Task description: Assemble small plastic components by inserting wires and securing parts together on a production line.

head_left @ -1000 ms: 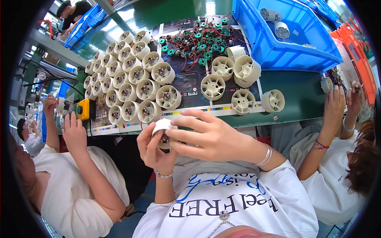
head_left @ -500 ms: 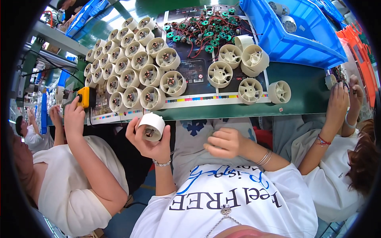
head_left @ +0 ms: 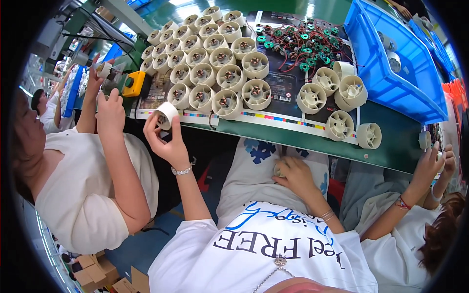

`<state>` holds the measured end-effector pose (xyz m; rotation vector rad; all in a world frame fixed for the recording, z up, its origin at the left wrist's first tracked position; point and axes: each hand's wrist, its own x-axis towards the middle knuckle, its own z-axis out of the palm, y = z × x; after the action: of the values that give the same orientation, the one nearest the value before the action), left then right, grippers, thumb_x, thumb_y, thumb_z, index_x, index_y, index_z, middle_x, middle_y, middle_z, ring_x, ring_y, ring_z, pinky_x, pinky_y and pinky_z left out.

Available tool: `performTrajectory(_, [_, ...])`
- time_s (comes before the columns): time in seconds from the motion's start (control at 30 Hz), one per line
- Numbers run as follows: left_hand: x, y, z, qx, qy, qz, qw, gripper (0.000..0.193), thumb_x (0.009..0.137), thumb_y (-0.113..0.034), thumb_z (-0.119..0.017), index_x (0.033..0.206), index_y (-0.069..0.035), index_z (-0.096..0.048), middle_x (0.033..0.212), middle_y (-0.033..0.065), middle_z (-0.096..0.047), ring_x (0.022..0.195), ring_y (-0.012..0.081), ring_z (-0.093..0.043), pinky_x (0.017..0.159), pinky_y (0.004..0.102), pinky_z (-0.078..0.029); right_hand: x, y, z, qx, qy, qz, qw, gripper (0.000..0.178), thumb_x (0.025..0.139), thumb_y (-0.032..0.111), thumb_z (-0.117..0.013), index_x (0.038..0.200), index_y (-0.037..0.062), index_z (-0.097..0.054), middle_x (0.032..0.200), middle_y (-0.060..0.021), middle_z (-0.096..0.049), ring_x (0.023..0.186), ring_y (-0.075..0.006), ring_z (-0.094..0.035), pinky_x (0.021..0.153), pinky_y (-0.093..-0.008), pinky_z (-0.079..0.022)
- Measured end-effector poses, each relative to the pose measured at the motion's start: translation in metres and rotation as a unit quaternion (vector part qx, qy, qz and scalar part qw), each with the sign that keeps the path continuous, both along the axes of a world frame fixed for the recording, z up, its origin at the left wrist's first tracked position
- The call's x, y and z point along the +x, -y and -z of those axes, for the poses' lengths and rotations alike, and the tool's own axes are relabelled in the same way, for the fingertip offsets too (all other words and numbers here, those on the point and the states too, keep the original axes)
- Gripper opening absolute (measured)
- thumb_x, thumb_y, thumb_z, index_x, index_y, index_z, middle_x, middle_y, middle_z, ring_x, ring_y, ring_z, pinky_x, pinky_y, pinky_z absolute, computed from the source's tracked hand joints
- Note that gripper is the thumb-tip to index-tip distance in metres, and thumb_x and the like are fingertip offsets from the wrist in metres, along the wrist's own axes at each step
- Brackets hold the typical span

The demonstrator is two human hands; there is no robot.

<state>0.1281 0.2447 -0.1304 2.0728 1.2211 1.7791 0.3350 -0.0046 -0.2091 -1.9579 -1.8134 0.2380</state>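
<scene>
Green and glossy, the workbench (head_left: 391, 146) bears a dark printed sheet (head_left: 276, 88) with a row of colour patches along its near margin. Cream round housings (head_left: 231, 77) stand packed in rows on its left half, coppery parts showing inside most. Behind and right of them lies a tangle of red wires and green boards (head_left: 308, 49), next to a blue bin (head_left: 405, 93); several finned housings (head_left: 311, 97) sit in front of that bin. The person's left hand (head_left: 166, 144) grips a white housing (head_left: 166, 115) between thumb and fingers, raised at the bench's near edge, its open end tilted toward the lap. Over the lap, the right hand (head_left: 297, 175) curls around a pale round piece (head_left: 279, 170), mostly hidden. Co-workers sit at both sides.
</scene>
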Motion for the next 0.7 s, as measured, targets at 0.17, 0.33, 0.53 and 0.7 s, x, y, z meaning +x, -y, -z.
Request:
performTrajectory(0.17, [-0.022,-0.031,-0.003,-0.083,-0.066,-0.061,0.992,0.046,0.083,-0.010,-0.071,0.125,-0.006,-0.055,0.123,0.0103,-0.055,0.109,0.0234,-0.054,0.093,0.0328,-0.045,0.000,0.005,-0.071,0.097,-0.051,0.009,0.994,0.041,0.073,0.025,-0.079,0.108,0.0112,-0.064,0.110,-0.0092,-0.061,0.090,-0.0243,-0.061,0.079,-0.0311,-0.050])
performTrajectory(0.33, [-0.014,-0.039,-0.010,-0.038,-0.084,-0.066,0.994,0.045,0.087,-0.009,-0.064,0.130,-0.006,-0.053,0.133,0.0133,-0.050,0.118,0.0264,-0.050,0.098,0.0336,-0.041,0.010,-0.001,-0.114,0.254,-0.030,0.005,0.967,0.038,0.069,0.019,-0.081,0.103,0.0107,-0.066,0.114,-0.0097,-0.062,0.093,-0.0238,-0.062,0.082,-0.0342,-0.051])
performTrajectory(0.53, [0.035,0.005,-0.023,0.043,-0.078,0.040,0.995,0.052,0.086,-0.017,-0.064,0.135,-0.009,-0.050,0.143,0.0162,-0.042,0.131,0.0336,-0.039,0.107,0.0422,-0.033,0.032,-0.021,-0.122,0.316,0.047,0.076,0.945,0.036,0.068,0.016,-0.081,0.101,0.0111,-0.066,0.115,-0.0082,-0.062,0.095,-0.0235,-0.060,0.088,-0.0402,-0.047])
performTrajectory(0.7, [0.082,0.053,-0.032,0.043,-0.167,0.130,0.976,0.051,0.077,-0.028,-0.074,0.124,-0.018,-0.059,0.142,0.0098,-0.044,0.135,0.0342,-0.035,0.112,0.0594,-0.018,0.040,-0.037,-0.138,0.245,0.124,0.112,0.955,0.041,0.067,0.015,-0.080,0.105,0.0117,-0.065,0.118,-0.0057,-0.062,0.102,-0.0241,-0.056,0.096,-0.0409,-0.041])
